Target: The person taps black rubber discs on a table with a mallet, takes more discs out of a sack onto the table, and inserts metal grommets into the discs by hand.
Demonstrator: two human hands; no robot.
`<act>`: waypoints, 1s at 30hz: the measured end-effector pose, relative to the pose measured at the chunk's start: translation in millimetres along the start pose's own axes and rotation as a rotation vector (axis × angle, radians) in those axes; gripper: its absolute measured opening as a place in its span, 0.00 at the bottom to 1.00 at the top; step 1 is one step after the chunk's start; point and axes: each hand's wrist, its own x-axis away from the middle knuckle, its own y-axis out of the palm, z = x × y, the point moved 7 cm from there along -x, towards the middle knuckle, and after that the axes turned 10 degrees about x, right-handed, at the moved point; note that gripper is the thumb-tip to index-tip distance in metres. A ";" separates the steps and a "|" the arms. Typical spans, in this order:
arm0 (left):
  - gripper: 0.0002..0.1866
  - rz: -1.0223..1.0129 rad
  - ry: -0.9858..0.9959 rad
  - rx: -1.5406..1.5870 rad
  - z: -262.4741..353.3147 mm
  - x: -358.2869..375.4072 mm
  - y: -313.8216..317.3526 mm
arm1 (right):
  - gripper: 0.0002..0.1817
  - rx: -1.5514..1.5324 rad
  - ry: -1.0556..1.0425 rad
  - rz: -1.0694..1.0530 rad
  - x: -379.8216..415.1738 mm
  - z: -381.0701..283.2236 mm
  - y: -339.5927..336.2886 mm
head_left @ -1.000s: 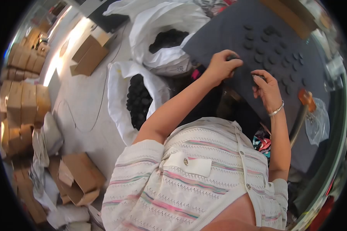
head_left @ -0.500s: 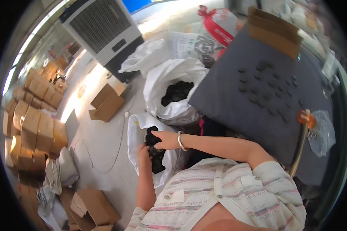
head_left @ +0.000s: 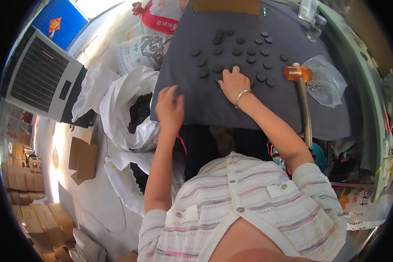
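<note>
Several round black pieces point(head_left: 236, 52) lie scattered on the grey cloth of the table point(head_left: 284, 105). My right hand point(head_left: 235, 85), with a silver bangle at the wrist, rests among the near pieces, its fingers spread and pointing down at the cloth. Whether a piece is under its fingertips is hard to make out. Over the table's left edge is my left hand point(head_left: 170, 107), partly curled and blurred by motion. Below and left of it stand two white sacks point(head_left: 113, 105) with black pieces inside.
An orange-headed mallet point(head_left: 305, 100) lies on the right of the table beside a clear plastic bag point(head_left: 332, 83). A cardboard box point(head_left: 227, 6) stands at the far edge. An air cooler point(head_left: 41, 74) and an open carton point(head_left: 86, 160) are on the floor at left.
Both hands have left the nearer white sack and moved up and right, the right hand onto the table and the left to its edge. The view has turned toward the table.
</note>
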 end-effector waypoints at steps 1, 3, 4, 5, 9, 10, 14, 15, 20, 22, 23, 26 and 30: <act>0.18 -0.087 -0.026 0.005 2.0 -15.5 26.8 | 0.12 0.016 -0.003 -0.032 -2.1 5.3 18.2; 0.18 -0.144 0.147 -0.105 -2.3 -35.2 75.2 | 0.12 0.023 -0.028 -0.043 -4.4 13.8 36.0; 0.16 -0.172 0.168 -0.152 -2.0 -41.5 93.1 | 0.12 0.014 -0.052 -0.022 -5.8 16.6 38.1; 0.15 -0.194 0.187 -0.204 -0.7 -44.7 107.3 | 0.11 0.003 -0.083 0.002 -8.6 18.2 36.4; 0.12 -0.305 0.099 -0.338 -23.0 -56.8 137.6 | 0.12 -0.090 -0.097 0.096 -8.7 33.6 16.7; 0.11 -0.293 0.076 -0.311 -23.6 -58.0 137.0 | 0.12 -0.062 -0.058 0.099 -5.9 33.9 3.9; 0.12 -0.228 0.065 -0.087 8.1 -56.3 127.9 | 0.12 0.070 0.029 0.036 7.9 50.4 -15.4; 0.12 -0.245 0.065 -0.045 16.8 -51.8 129.7 | 0.11 0.123 -0.003 -0.014 8.0 54.0 -3.8; 0.12 -0.329 0.109 -0.267 16.7 -35.4 163.0 | 0.09 0.041 -0.035 0.058 5.7 60.2 13.9; 0.12 -0.360 0.085 -0.276 7.8 -38.7 166.9 | 0.09 0.026 0.014 0.058 10.7 70.0 15.2; 0.12 -0.323 0.084 -0.207 8.5 -39.5 162.0 | 0.09 0.023 0.038 0.045 9.5 73.7 17.1; 0.13 -0.215 0.066 -0.090 16.3 -58.4 142.7 | 0.10 -0.031 0.018 0.046 10.4 80.6 15.3; 0.13 -0.280 0.039 -0.139 16.8 -79.0 166.9 | 0.10 -0.124 0.036 0.182 -2.4 90.2 -13.4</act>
